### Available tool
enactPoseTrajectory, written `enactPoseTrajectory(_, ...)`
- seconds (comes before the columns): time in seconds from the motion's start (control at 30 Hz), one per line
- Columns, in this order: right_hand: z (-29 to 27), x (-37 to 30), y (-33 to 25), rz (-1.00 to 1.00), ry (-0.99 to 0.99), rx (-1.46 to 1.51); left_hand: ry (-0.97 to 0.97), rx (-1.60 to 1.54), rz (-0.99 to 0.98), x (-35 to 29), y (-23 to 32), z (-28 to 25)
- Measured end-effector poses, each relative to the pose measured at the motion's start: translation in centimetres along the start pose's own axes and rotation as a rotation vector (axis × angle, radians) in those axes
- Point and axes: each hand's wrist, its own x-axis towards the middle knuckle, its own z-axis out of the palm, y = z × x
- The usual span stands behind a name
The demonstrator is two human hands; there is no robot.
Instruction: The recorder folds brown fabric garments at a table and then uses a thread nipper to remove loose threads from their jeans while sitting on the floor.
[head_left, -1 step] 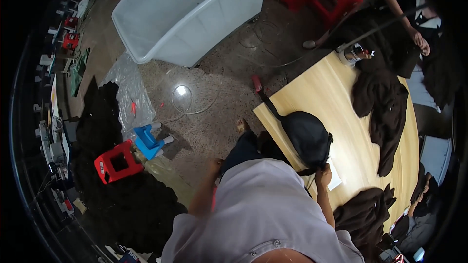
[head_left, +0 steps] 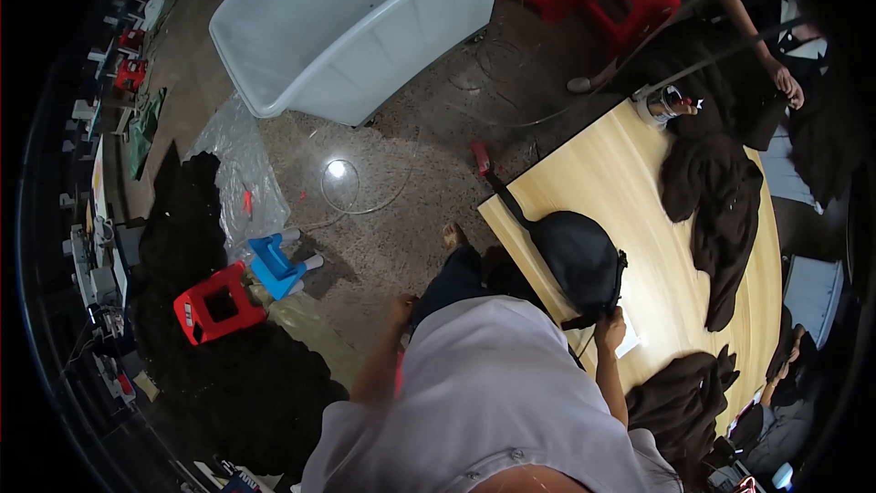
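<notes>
Nothing has visibly moved since the earlier frame: our right hand (head_left: 610, 329) still pinches the lower edge of the black bag (head_left: 577, 260), its grip clenched on the soft, rounded fabric. That bag lies on the smooth pale wooden bench (head_left: 630, 192), a strap trailing off the corner. Our left hand (head_left: 400, 310) hangs beside our leg, its grip impossible to tell. Crumpled dark brown garments (head_left: 712, 210) lie further along the bench.

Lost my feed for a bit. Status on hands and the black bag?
Right hand grips near edge of black bag on wooden table. Left hand hangs by the leg, empty. Dark garment lies beside the bag, apart.
</notes>
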Motion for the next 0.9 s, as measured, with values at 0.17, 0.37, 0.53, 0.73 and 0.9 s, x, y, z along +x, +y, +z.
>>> enactPoseTrajectory(0.17,-1.8,3.1,-0.1,0.169,0.181,-0.073,-0.077,-0.476,-0.148,2.9,2.7,-6.1)
enactPoseTrajectory(0.37,-2.7,6.2,-2.5,0.213,0.261,-0.082,-0.047,-0.739,-0.195,2.7,-2.9,-10.4)
enactPoseTrajectory(0.53,-3.8,8.0,-5.1,0.040,0.317,0.063,-0.291,0.379,0.097,3.5,-12.8,-11.2)
enactPoseTrajectory(0.73,-3.5,9.3,-0.2,0.184,0.212,0.028,-0.054,-0.153,-0.165,-0.6,-7.1,-7.0)
enactPoseTrajectory(0.9,-2.4,12.0,0.4,0.423,0.015,0.479,-0.056,-0.166,-0.122,1.0,-4.1,-5.8)
